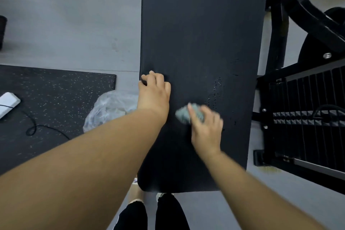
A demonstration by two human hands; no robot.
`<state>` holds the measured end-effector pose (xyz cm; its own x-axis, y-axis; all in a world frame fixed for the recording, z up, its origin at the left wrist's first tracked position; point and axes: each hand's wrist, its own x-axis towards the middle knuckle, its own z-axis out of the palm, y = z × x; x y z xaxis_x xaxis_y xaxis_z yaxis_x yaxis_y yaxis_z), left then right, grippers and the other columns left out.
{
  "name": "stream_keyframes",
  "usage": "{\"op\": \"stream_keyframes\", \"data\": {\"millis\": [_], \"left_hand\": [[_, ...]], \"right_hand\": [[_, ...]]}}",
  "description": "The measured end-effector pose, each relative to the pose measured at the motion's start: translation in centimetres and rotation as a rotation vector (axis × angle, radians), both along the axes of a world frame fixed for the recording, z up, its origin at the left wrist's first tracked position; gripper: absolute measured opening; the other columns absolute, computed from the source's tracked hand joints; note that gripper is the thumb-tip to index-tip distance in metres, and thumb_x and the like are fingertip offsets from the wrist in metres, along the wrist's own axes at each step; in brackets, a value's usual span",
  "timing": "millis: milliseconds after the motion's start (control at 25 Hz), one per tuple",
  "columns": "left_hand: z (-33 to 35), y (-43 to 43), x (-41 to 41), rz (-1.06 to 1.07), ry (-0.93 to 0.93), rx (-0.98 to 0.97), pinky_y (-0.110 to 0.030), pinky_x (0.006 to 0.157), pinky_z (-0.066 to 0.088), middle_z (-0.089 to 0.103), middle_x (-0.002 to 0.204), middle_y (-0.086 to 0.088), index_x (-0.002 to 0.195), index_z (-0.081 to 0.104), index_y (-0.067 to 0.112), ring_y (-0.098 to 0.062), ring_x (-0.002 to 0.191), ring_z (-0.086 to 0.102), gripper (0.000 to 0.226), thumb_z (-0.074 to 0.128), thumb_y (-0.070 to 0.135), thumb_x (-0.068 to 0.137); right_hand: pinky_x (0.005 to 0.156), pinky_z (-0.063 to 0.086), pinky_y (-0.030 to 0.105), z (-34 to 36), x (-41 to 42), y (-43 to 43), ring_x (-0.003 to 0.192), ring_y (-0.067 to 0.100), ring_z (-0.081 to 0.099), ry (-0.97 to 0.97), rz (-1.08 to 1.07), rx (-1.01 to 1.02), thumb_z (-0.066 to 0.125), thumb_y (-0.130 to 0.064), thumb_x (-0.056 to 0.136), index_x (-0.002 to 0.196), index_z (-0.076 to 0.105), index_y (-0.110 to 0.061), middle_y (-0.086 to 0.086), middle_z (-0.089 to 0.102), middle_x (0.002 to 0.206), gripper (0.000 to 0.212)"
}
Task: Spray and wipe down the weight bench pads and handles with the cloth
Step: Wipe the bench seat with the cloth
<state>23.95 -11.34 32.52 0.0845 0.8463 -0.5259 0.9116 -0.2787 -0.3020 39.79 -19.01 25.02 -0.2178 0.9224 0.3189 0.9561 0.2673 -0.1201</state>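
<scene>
A long black bench pad (201, 33) runs from the bottom centre up to the top of the head view. My right hand (206, 129) presses a crumpled grey-green cloth (183, 115) flat on the pad's near half; hand and cloth are motion-blurred. Small wet droplets (216, 89) glisten on the pad just beyond and right of the cloth. My left hand (154, 91) rests on the pad's left edge, fingers curled over the side. No spray bottle shows.
A clear plastic bag (110, 108) lies on the floor left of the bench. A speckled black rubber mat (46, 106) holds a white device (8, 103) and a black cable (37, 129). Black machine frame and ribbed platform (306, 99) stand close on the right.
</scene>
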Motion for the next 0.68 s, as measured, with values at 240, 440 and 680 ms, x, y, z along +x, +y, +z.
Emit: {"op": "stream_keyframes", "data": {"millis": [240,440,680], "left_hand": [[-0.5,-0.1,0.0,-0.036,0.054,0.023,-0.038,0.102,0.037,0.015,0.144,-0.031,0.135,0.020,-0.001,-0.042,0.128,0.030,0.084,0.066,0.043,0.080],[-0.4,-0.1,0.2,0.012,0.015,0.010,-0.040,0.104,0.036,0.014,0.145,-0.031,0.136,0.020,-0.001,-0.044,0.131,0.028,0.084,0.067,0.040,0.080],[-0.1,0.1,0.8,0.045,0.061,-0.006,-0.039,0.104,0.037,0.013,0.145,-0.031,0.136,0.020,0.001,-0.044,0.132,0.027,0.083,0.070,0.035,0.079]], "right_hand": [[0.071,0.035,0.036,4.1,-1.5,16.8,0.088,0.034,0.051,0.100,-0.352,0.018,0.056,-0.008,0.083,0.131,0.054,-0.025,0.012,0.056,0.120,0.052],[0.071,0.042,0.039,0.4,2.0,2.2,0.090,0.033,0.046,0.113,-0.162,-0.033,0.055,-0.003,0.079,0.132,0.048,-0.023,0.014,0.049,0.120,0.057],[0.068,0.044,0.038,0.1,3.3,-2.5,0.087,0.030,0.043,0.074,-0.101,-0.076,0.063,-0.001,0.075,0.130,0.045,-0.023,0.008,0.040,0.117,0.062]]}}
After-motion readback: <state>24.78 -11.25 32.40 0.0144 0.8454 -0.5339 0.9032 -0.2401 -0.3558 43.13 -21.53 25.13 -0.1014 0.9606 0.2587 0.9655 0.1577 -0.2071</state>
